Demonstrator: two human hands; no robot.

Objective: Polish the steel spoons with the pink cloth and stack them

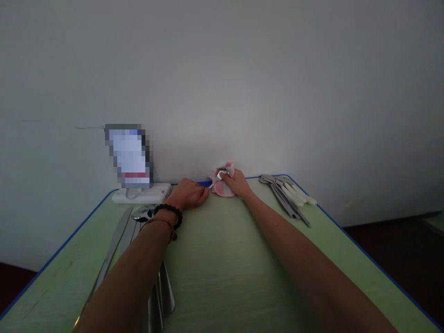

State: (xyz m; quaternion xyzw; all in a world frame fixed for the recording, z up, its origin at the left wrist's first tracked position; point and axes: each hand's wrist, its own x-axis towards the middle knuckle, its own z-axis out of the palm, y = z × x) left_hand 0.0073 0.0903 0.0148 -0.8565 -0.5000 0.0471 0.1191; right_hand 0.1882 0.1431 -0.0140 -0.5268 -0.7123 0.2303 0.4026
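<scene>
Cloth on metal, centre frame: you're in what looks like the wiping step.
Your left hand (190, 193) is curled into a closed grip, apparently on the thin end of a utensil (227, 171); your right hand (238, 182) has its grip closed on the pink cloth (224, 188), bunched about the shiny end, right at the bench's (215, 263) far edge. Which utensil it is, you can't tell from here! More cutlery (277, 192) lies right of centre, a knife (116, 236) and others lower left, partly under your left forearm. The next move, I'd judge, calls for a steady left grip while the cloth is drawn along the metal.
</scene>
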